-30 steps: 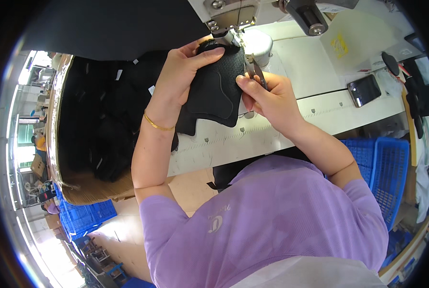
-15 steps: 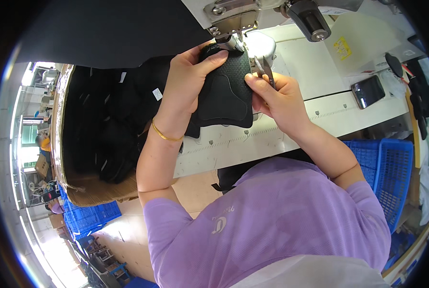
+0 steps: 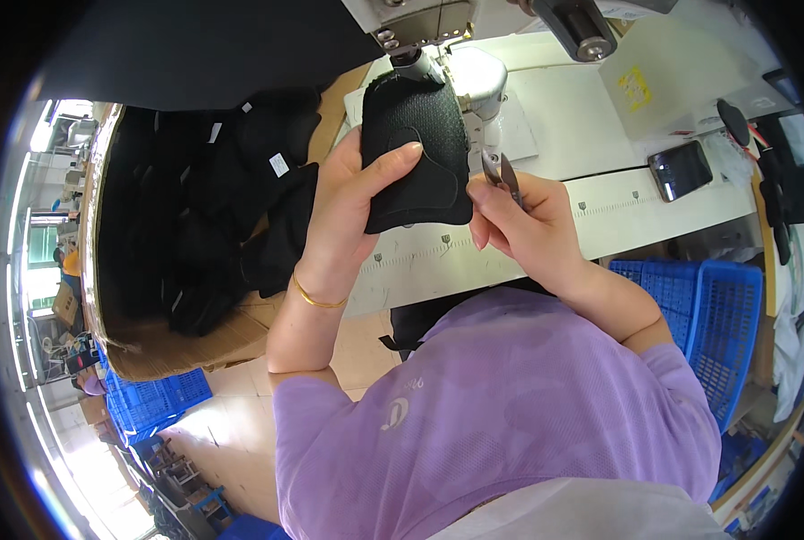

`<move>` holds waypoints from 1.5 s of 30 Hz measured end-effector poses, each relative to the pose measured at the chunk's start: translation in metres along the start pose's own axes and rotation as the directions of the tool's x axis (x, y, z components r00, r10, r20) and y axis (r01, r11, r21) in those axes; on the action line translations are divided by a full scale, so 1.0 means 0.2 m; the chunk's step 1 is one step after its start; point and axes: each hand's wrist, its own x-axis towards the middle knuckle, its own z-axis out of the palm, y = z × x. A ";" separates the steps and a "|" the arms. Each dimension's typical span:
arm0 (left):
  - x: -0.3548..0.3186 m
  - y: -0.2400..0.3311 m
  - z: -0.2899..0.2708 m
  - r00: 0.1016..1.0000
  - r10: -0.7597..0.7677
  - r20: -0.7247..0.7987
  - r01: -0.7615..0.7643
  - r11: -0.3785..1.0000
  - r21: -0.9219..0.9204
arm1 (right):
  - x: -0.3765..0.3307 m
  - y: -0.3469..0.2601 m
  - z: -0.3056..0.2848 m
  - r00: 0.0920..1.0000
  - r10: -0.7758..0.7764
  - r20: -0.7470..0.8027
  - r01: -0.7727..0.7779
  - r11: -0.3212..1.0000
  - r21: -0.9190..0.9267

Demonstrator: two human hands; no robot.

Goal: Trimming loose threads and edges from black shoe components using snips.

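My left hand [image 3: 352,211] grips a black mesh fabric piece [image 3: 415,148], thumb across its front, holding it upright just below the sewing machine head [image 3: 420,22]. A gold bangle sits on that wrist. My right hand [image 3: 523,229] is closed around small metal thread snips [image 3: 503,173], whose tips point up beside the right edge of the fabric piece. The two hands are close together over the white sewing table [image 3: 618,207].
A cardboard box [image 3: 168,342] full of black fabric pieces stands at my left. A phone [image 3: 681,169] lies on the table at right, near dark items at the far right edge. Blue plastic crates [image 3: 717,315] sit under the table at right and at lower left.
The fabric piece has come away from the needle area and been turned upright toward me. My right hand has shifted down and right with the snips.
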 end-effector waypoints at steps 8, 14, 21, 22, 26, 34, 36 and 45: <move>0.02 -0.02 -0.01 0.996 0.078 -0.036 -0.077 0.997 0.018 | 0.03 0.01 0.00 0.999 0.035 -0.005 -0.034 0.996 0.088; 0.04 -0.01 0.01 0.994 0.101 -0.041 -0.101 0.995 -0.004 | 0.06 0.02 -0.01 0.999 -0.010 -0.051 0.012 0.999 0.038; 0.09 0.00 0.00 0.989 0.125 -0.077 -0.126 0.992 0.001 | 0.13 -0.01 0.00 0.996 0.027 -0.079 -0.021 0.997 0.073; 0.11 0.00 -0.01 0.984 0.149 -0.094 -0.148 0.989 0.015 | 0.14 -0.01 -0.01 0.996 0.024 -0.083 -0.018 0.998 0.064; 0.16 0.00 -0.02 0.975 0.184 -0.129 -0.181 0.983 0.031 | 0.19 0.00 -0.02 0.993 -0.015 -0.114 0.016 1.000 0.014; 0.21 0.00 -0.03 0.967 0.213 -0.137 -0.216 0.976 -0.008 | 0.26 0.01 -0.04 0.995 -0.072 -0.074 0.076 0.996 0.056; 0.21 0.00 -0.02 0.968 0.212 -0.135 -0.217 0.976 -0.021 | 0.26 0.01 -0.04 0.993 -0.075 -0.087 0.082 0.994 0.071; 0.21 -0.02 0.01 0.945 0.270 -0.185 -0.277 0.961 -0.017 | 0.28 0.02 -0.06 0.992 -0.086 -0.089 0.094 0.992 0.087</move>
